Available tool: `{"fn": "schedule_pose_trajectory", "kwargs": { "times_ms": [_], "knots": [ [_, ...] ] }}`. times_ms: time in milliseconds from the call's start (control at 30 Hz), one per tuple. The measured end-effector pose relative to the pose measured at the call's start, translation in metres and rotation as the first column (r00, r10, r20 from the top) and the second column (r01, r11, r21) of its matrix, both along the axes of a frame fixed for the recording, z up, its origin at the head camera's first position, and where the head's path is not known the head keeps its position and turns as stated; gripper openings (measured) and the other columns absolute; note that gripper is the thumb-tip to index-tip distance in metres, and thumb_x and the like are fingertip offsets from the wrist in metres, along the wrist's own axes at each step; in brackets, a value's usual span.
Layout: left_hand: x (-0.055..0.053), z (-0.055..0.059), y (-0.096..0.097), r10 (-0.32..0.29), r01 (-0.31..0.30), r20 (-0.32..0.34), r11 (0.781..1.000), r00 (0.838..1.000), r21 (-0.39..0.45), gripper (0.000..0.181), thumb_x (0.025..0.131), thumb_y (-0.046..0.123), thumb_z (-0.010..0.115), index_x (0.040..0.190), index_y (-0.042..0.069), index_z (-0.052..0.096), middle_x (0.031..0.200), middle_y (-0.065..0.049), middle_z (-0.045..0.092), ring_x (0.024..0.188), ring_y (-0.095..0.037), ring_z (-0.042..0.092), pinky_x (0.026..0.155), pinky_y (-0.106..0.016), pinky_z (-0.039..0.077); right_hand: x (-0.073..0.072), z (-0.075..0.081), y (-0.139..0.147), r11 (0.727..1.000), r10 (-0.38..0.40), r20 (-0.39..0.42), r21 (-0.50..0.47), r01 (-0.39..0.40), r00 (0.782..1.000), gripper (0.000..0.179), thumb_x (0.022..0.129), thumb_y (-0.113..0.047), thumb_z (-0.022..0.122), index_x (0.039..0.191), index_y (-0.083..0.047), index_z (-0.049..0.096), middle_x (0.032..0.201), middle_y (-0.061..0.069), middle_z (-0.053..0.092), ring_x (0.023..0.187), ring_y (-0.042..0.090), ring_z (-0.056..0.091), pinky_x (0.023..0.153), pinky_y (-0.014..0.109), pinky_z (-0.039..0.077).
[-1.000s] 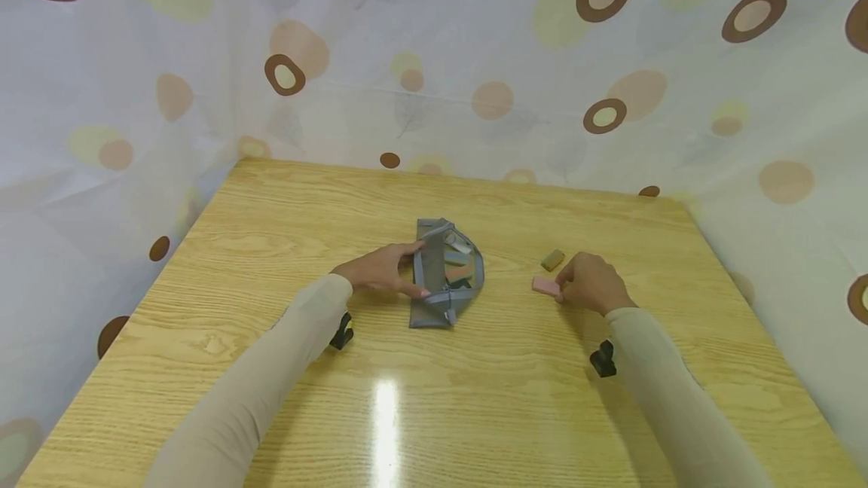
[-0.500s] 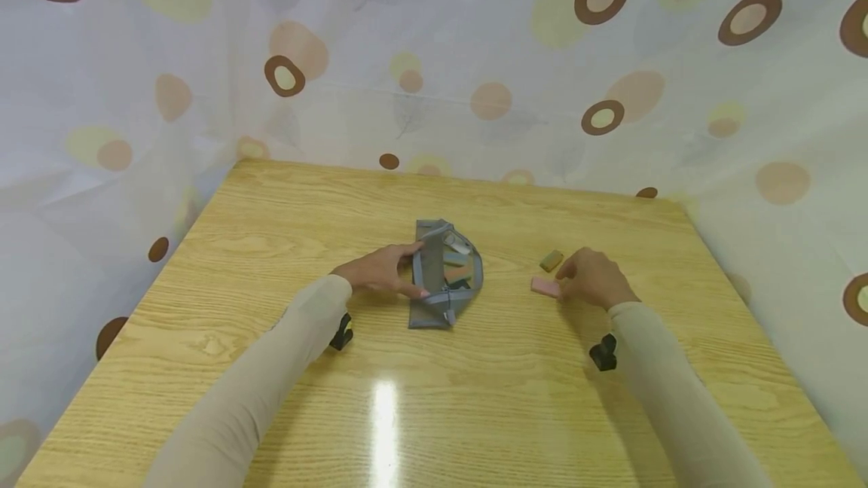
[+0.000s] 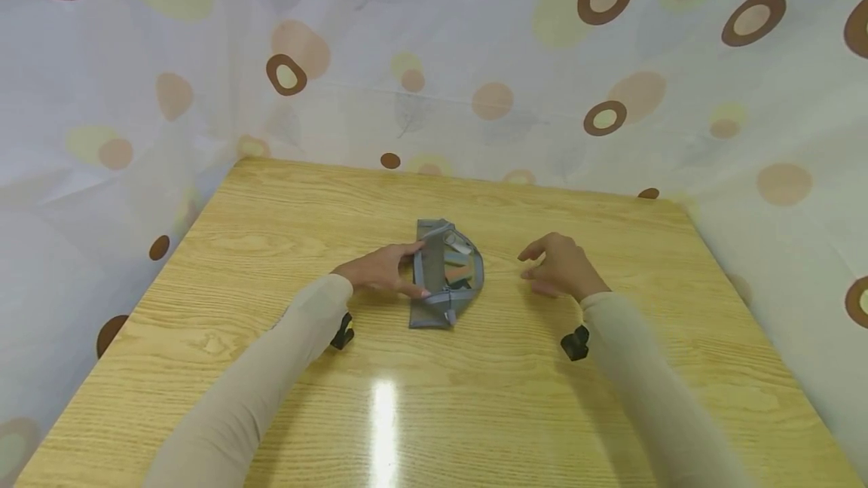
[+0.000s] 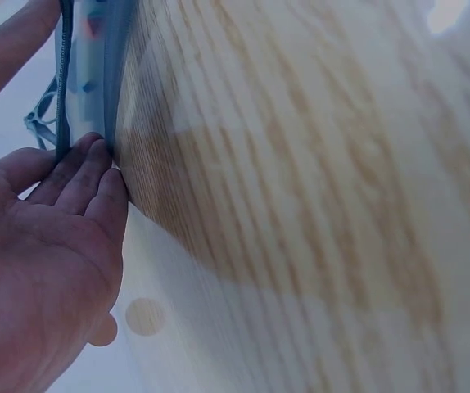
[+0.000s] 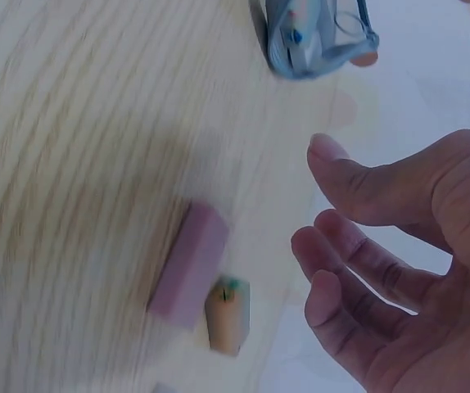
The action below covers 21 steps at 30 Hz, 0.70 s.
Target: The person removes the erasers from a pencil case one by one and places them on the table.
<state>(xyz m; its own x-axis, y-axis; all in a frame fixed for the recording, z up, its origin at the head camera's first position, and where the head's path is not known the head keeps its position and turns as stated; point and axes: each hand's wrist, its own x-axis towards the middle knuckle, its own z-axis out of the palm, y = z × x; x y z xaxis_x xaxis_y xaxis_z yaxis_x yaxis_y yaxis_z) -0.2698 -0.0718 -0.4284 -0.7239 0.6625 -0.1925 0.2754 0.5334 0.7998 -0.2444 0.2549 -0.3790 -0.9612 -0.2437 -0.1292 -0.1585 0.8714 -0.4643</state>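
Note:
A grey zip pouch lies on the table with its mouth spread, and several small items show inside it. My left hand holds the pouch's left rim, thumb at the near end and fingers at the far end. In the left wrist view its fingertips are right at the zip edge. My right hand is over the table right of the pouch, its fingers apart with nothing between them. A pink eraser and a small tan block with a green mark lie below it. In the head view that hand hides the tan block.
The wooden table reaches back to a hanging cloth with brown rings. Black wrist cameras hang under both sleeves, close over the tabletop.
My right hand has let go of the pink eraser, which stays on the table, and has moved left toward the pouch with its fingers parted. My left hand and the pouch have not moved.

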Motion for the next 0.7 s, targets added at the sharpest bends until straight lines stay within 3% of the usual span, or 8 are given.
{"fn": "schedule_pose_trajectory", "kwargs": {
  "times_ms": [233, 400, 500, 700],
  "knots": [
    [0.001, 0.001, 0.0, -0.002, 0.001, -0.004, 1.0, 1.0, -0.012, 0.102, 0.078, 0.036, 0.078, 0.152, 0.008, 0.012, 0.157, -0.01, 0.014, 0.142, -0.026, 0.021, 0.114, -0.037, 0.023, -0.004, -0.01, -0.033, 0.998, 0.031, 0.005, -0.056, -0.03, 1.0, 0.031, 0.084, -0.013, 0.072, 0.114, -0.005, 0.069, 0.115, 0.018, 0.061, 0.077, 0.022, 0.062, 0.071, 0.039, 0.053],
    [0.001, 0.001, 0.0, 0.003, -0.003, -0.003, 1.0, 1.0, -0.019, 0.103, 0.078, 0.036, 0.078, 0.152, 0.009, 0.011, 0.157, -0.01, 0.014, 0.141, -0.025, 0.022, 0.113, -0.035, 0.025, -0.007, -0.017, -0.054, 0.996, 0.042, -0.01, -0.077, -0.043, 0.999, 0.028, 0.081, -0.011, 0.075, 0.109, -0.005, 0.072, 0.112, 0.016, 0.062, 0.096, 0.031, 0.062, 0.081, 0.045, 0.053],
    [0.001, 0.001, 0.0, 0.006, -0.006, -0.003, 1.0, 1.0, -0.025, 0.103, 0.078, 0.037, 0.078, 0.152, 0.01, 0.012, 0.157, -0.009, 0.014, 0.141, -0.025, 0.023, 0.113, -0.035, 0.025, -0.007, -0.021, -0.062, 0.995, 0.051, -0.004, -0.088, -0.052, 0.999, 0.027, 0.08, -0.007, 0.075, 0.107, -0.005, 0.072, 0.11, 0.014, 0.064, 0.103, 0.032, 0.06, 0.081, 0.042, 0.053],
    [0.001, 0.0, 0.001, 0.012, -0.012, 0.007, 1.0, 1.0, -0.016, 0.103, 0.078, 0.037, 0.078, 0.153, 0.011, 0.012, 0.157, -0.009, 0.014, 0.141, -0.024, 0.022, 0.113, -0.035, 0.024, -0.008, -0.026, -0.071, 0.995, 0.056, -0.019, -0.077, -0.057, 0.998, 0.025, 0.08, -0.004, 0.074, 0.104, -0.008, 0.074, 0.107, 0.01, 0.064, 0.084, 0.023, 0.055, 0.061, 0.027, 0.045]
  ]
}}
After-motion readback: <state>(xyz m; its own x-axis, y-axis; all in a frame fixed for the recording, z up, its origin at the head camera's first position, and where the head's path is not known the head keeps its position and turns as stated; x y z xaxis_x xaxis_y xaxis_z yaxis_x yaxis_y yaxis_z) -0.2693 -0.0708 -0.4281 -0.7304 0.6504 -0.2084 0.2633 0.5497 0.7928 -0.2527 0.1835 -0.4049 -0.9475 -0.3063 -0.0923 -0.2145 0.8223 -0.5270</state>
